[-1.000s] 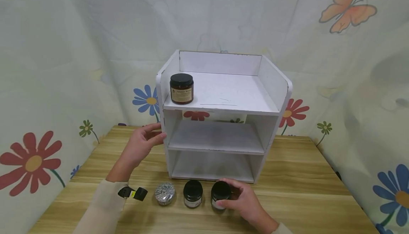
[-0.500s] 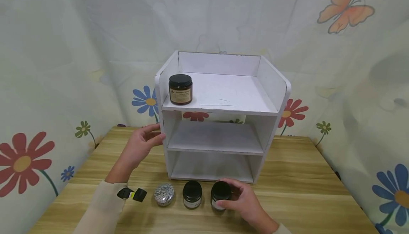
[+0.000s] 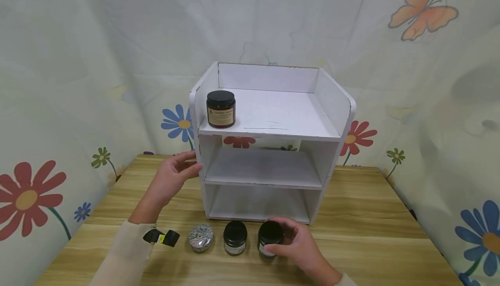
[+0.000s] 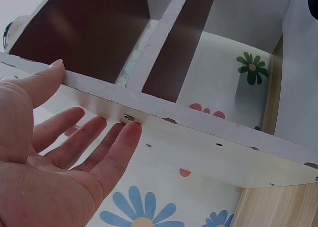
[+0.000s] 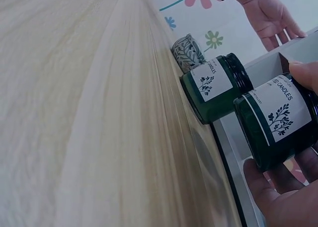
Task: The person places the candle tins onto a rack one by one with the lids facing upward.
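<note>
Nothing has visibly shifted since the earlier frames: both hands and all jars keep their places. The right hand [image 3: 297, 246] curls its thumb and fingers round the dark green glass candle jar with a black lid and white label [image 3: 269, 238], which stands on the light wooden table [image 3: 371, 242] just in front of the white three-tier wooden shelf unit [image 3: 269, 147], at the right end of a row. In the right wrist view the thumb lies on the jar's [image 5: 278, 120] label side and the fingers wrap beneath it. Just beside it, at its left, stands a second dark green candle jar with a black lid [image 3: 235, 237], and left of that a round tin with a grey leaf pattern [image 3: 201, 237]. The left hand [image 3: 173, 177] is spread flat, fingers straight, against the outer left wall of the shelf unit, thumb on the front edge; it holds nothing. An amber jar with a black lid and tan label [image 3: 221, 109] stands at the left front of the top shelf.
</note>
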`<action>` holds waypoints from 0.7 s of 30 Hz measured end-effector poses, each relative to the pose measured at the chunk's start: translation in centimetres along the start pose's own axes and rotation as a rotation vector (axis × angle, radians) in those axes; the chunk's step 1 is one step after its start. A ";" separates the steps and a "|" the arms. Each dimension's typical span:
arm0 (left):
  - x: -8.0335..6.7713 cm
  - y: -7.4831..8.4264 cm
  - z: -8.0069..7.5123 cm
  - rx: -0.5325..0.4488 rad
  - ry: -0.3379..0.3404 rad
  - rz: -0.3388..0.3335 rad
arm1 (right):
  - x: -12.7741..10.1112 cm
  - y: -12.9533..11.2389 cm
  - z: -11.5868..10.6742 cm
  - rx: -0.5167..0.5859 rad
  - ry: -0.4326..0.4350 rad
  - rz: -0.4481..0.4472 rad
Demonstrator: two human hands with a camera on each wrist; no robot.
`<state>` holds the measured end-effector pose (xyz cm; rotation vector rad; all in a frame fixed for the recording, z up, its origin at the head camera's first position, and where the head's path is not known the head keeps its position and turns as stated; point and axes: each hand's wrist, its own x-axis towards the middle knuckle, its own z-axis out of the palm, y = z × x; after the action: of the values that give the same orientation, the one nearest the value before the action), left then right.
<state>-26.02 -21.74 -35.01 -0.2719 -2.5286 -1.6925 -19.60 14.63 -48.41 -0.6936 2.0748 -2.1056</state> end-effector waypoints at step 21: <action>-0.1 0.3 0.0 -0.002 -0.004 0.002 | -0.1 -0.7 0.1 0.000 0.011 0.025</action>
<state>-25.83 -21.67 -34.76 -0.2787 -2.5283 -1.6957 -19.35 14.62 -47.80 -0.6533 2.0786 -2.1007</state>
